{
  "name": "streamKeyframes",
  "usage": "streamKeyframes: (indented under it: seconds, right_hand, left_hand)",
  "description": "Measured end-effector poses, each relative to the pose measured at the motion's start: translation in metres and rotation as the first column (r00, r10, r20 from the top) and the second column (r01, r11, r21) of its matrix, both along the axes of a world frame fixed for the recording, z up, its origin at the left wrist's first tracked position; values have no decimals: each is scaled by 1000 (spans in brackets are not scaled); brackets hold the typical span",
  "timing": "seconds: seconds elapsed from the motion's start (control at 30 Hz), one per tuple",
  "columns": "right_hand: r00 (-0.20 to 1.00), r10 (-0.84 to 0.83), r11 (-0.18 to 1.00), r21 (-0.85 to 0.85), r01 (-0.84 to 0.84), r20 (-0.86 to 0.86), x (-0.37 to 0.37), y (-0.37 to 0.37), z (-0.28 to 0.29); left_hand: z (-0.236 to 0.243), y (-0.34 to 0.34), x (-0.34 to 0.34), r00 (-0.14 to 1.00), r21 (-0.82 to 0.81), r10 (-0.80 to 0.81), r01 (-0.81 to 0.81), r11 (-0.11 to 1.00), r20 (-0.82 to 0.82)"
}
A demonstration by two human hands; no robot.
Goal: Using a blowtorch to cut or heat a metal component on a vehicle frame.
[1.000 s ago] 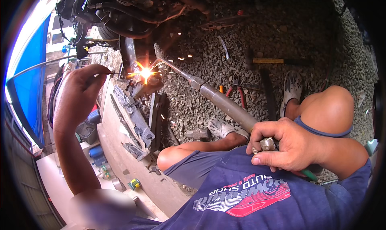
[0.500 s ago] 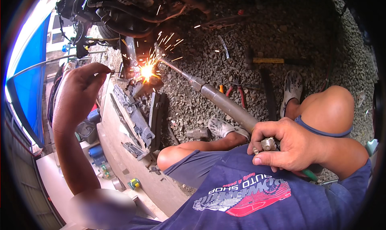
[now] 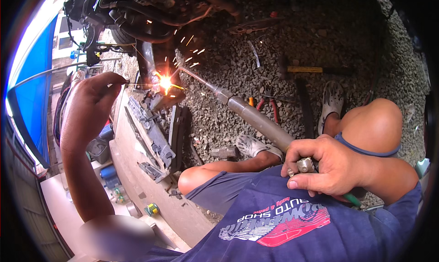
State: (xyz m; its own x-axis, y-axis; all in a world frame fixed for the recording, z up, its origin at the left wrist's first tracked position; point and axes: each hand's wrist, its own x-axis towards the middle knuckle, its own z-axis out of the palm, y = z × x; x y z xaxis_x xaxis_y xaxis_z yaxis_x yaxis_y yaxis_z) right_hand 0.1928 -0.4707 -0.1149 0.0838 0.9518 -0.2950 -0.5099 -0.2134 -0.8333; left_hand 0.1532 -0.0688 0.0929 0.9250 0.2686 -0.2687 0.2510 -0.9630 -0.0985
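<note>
My left hand (image 3: 91, 106), fingers pinched on a thin metal rod (image 3: 137, 84), reaches toward a bright glow with sparks (image 3: 165, 81) on a metal bracket (image 3: 150, 58) under the dark vehicle parts (image 3: 137, 15). My right hand (image 3: 327, 166) grips the handle of a long metal gas torch (image 3: 258, 122) with knurled valve knobs and a green hose (image 3: 351, 199). The torch's bent tip points at the glowing spot, its very end hard to make out in the glare. A worn grey metal piece (image 3: 151, 129) lies below the glow.
A hammer (image 3: 311, 69), red-handled pliers (image 3: 274, 111) and an orange-handled tool (image 3: 251, 102) lie on gravel (image 3: 219, 124). My bent legs and grey clogs (image 3: 334, 97) are at right and centre. A concrete slab (image 3: 132, 152), containers (image 3: 109, 172) and a blue tarp (image 3: 34, 79) are at left.
The spray of sparks grew half a second ago and is smaller and more scattered now. Both hands and the torch have stayed almost still.
</note>
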Motion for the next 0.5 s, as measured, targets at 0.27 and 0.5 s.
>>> streamKeyframes:
  seconds: [0.27, 0.5]
  right_hand:
    - [1000, -7, 999, -33, 8, 26, -1, 0, 0]
    - [998, -37, 999, -23, 38, 49, -3, 1, -1]
  left_hand:
    - [4, -11, 8, 992, 91, 88, -79, 993, -95]
    - [-2, -7, 5, 997, 27, 37, -35, 999, -64]
